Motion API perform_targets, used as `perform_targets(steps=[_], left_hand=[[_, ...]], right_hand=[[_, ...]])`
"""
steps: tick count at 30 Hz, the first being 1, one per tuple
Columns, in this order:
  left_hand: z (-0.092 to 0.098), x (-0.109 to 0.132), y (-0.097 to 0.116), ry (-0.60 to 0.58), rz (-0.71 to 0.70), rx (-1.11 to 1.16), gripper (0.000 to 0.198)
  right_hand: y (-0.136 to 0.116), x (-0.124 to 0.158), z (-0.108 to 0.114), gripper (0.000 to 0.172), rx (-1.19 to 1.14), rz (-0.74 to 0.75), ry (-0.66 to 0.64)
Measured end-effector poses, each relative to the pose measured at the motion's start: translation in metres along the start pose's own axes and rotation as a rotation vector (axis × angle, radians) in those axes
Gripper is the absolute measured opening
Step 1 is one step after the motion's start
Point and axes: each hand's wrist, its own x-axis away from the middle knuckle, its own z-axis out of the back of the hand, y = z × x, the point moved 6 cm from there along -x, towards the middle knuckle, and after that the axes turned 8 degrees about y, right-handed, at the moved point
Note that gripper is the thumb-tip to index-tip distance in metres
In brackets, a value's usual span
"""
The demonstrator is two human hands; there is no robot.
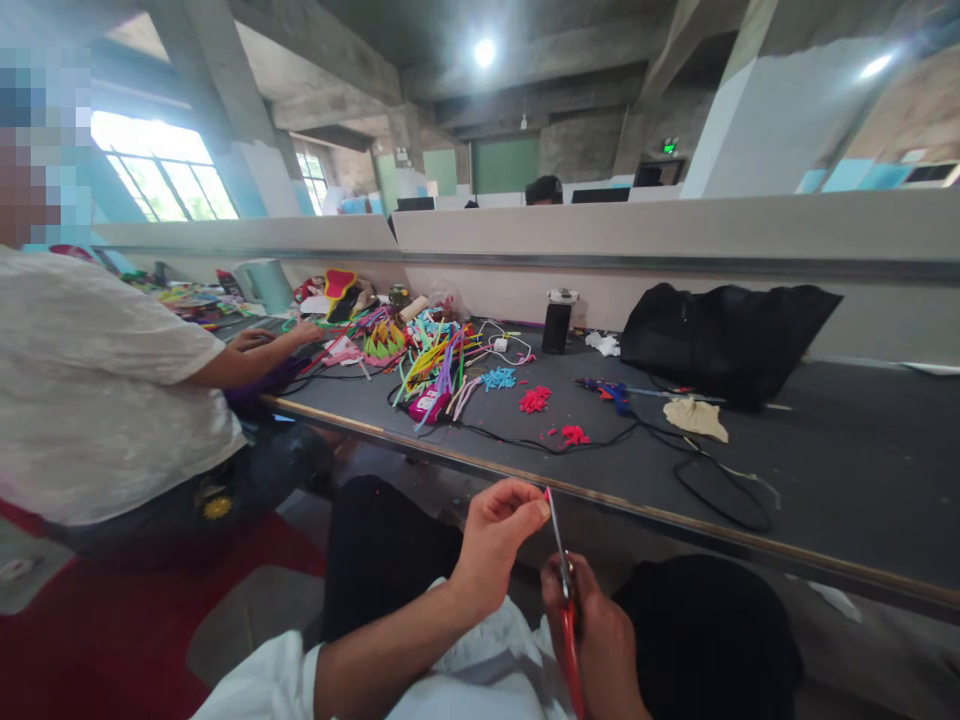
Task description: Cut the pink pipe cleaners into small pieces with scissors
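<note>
On my far left a co-worker (112,370) in a pale shirt sits with both hands over the table (840,460), and right of that person I see a heap of coloured strips (442,350). Nearer me, my left hand (491,545) is in front of the table edge, thumb and forefinger pinched together on a small red strip (547,494). Behind it on the tabletop lie blue bits (498,378), then two clusters of red bits (535,400). The red strip sits right at the tip of the scissors (568,605), whose red handles my right hand (602,625) has its fingers wrapped around; I cannot tell how far the blades are parted. Farther right are a blue-handled tool (616,396) and a black bag (720,345). I take the step in hand to be snipping the strip; the next move seems to call for a steady pinch, fingertips clear of the blades, and a short squeeze.
</note>
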Motion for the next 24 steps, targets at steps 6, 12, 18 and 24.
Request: perform_targets(steps=[6, 12, 18, 24], left_hand=[[0.0, 0.0, -0.001, -0.007, 0.0, -0.007, 0.011], [-0.001, -0.004, 0.001, -0.004, 0.018, 0.0, 0.012], [-0.005, -0.011, -0.007, -0.145, 0.186, 0.066, 0.007], [-0.005, -0.007, -0.032, -0.362, 0.442, -0.022, 0.004]], right_hand=[[0.009, 0.002, -0.007, 0.04, 0.022, 0.015, -0.03], [0.018, 0.0, -0.014, 0.042, -0.077, -0.016, -0.071], [0.005, -0.022, 0.008, 0.043, -0.265, -0.087, 0.004], [-0.003, -0.031, 0.027, 0.041, -0.421, -0.103, 0.086]])
